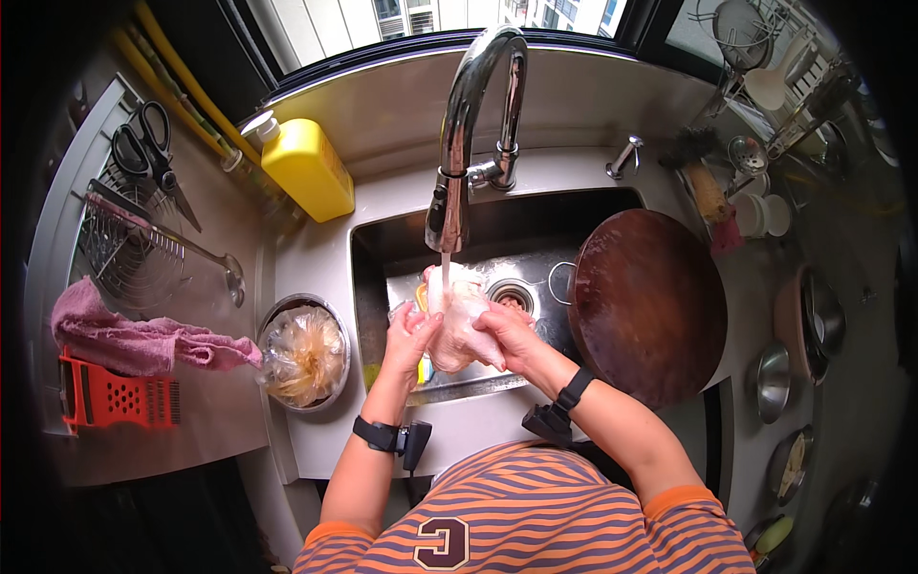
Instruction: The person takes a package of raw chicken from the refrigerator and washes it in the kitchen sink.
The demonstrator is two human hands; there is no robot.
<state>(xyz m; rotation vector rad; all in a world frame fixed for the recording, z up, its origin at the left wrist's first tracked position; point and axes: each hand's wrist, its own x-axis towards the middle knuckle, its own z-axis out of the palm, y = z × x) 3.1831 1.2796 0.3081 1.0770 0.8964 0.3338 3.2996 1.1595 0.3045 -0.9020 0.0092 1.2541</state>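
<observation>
A pale piece of raw poultry is held over the stainless steel sink. Water from the chrome faucet runs onto its upper side. My right hand grips the meat at its right, with the thumb on top. At its left edge is my left hand, palm turned up and fingers partly hidden; whether it grips the meat I cannot tell. Behind the right hand, pinkish scraps lie in the sink drain. Some plastic packaging shows beneath the meat at the left.
A round wooden chopping board covers the sink's right end. Left of the sink stand a metal bowl holding a plastic bag and a yellow pump bottle. Scissors, a ladle, a pink cloth and a red grater hang further left.
</observation>
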